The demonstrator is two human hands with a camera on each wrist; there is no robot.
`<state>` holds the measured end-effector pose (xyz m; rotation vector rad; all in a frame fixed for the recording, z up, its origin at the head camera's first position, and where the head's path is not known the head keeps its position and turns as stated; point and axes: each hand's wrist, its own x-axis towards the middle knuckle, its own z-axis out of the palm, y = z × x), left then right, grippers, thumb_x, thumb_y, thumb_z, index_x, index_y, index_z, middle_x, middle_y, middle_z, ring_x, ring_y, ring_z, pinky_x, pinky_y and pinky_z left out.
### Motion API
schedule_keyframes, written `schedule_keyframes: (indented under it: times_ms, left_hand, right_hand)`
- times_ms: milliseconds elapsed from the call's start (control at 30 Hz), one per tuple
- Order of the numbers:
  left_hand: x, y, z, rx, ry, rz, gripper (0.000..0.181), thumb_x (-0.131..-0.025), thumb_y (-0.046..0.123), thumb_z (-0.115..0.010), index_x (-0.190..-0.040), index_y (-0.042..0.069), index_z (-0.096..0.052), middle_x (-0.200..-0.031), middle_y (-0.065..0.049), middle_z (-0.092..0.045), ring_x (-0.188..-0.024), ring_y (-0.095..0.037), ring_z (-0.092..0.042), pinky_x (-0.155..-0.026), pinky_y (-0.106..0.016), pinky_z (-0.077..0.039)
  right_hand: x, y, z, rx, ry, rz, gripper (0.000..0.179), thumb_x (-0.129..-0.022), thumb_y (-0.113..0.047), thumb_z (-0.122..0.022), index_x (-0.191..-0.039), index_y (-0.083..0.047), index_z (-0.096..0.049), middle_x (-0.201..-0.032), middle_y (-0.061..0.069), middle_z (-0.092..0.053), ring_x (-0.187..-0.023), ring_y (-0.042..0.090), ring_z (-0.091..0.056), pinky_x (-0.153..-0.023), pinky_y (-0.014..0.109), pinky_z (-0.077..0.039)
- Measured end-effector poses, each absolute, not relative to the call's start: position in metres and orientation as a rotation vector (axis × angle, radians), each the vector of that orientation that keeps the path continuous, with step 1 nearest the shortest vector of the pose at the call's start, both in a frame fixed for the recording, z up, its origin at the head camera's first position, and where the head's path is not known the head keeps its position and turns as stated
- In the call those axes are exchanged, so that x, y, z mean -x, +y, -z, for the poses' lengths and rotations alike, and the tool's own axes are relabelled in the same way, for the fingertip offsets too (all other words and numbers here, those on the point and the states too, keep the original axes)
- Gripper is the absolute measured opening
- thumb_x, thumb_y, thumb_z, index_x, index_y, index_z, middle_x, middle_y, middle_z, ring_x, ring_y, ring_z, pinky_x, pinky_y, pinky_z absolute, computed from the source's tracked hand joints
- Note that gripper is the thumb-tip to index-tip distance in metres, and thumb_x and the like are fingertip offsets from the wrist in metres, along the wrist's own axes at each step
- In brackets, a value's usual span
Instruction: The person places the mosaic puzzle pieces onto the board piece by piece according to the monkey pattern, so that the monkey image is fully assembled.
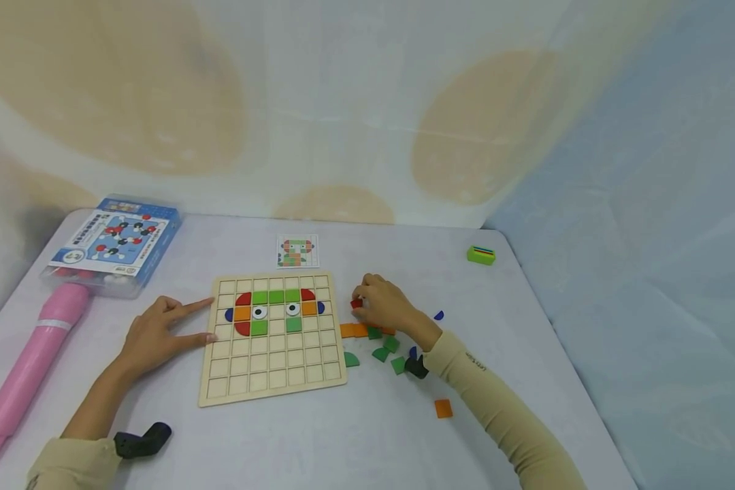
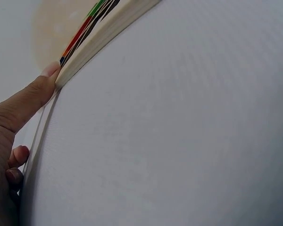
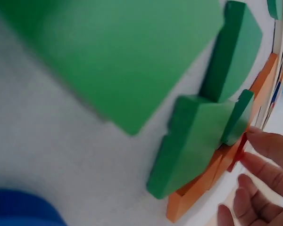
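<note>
A wooden grid board [image 1: 275, 374] lies on the table with red, green, orange and blue pieces and two eye tiles set in its upper squares. My left hand [image 1: 153, 333] rests at its left edge, index finger and thumb spread straight against the side. In the left wrist view the thumb [image 2: 35, 96] touches the board's edge. To the right of the board my right hand [image 1: 382, 303] pinches a red piece [image 1: 356, 303] between thumb and fingers. Loose green pieces [image 1: 391, 344] and orange squares [image 1: 347, 331] lie just below that hand.
A picture card [image 1: 297, 252] lies behind the board. On the left are a boxed molecule set [image 1: 119, 245] and a pink tube [image 1: 33, 367]. A small green block [image 1: 480, 255] sits at the back right. An orange square [image 1: 444, 408] lies near the right forearm.
</note>
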<state>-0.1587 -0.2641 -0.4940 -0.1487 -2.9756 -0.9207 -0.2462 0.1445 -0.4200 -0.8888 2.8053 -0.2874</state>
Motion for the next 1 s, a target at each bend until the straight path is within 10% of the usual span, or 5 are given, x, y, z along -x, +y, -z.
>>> schedule_keyframes:
  times_ms: [1000]
  left_hand:
    - [0.158, -0.264, 0.494, 0.143, -2.970, 0.911, 0.078, -0.078, 0.058, -0.077, -0.141, 0.018, -0.057, -0.102, -0.012, -0.044, -0.090, -0.026, -0.041, -0.073, -0.041, -0.029]
  right_hand:
    - [0.230, 0.083, 0.423, 1.298, 2.674, 0.232, 0.034, -0.090, -0.037, -0.073, -0.116, -0.016, -0.074, -0.105, 0.001, -0.057, -0.091, 0.014, -0.048, -0.078, 0.024, -0.041]
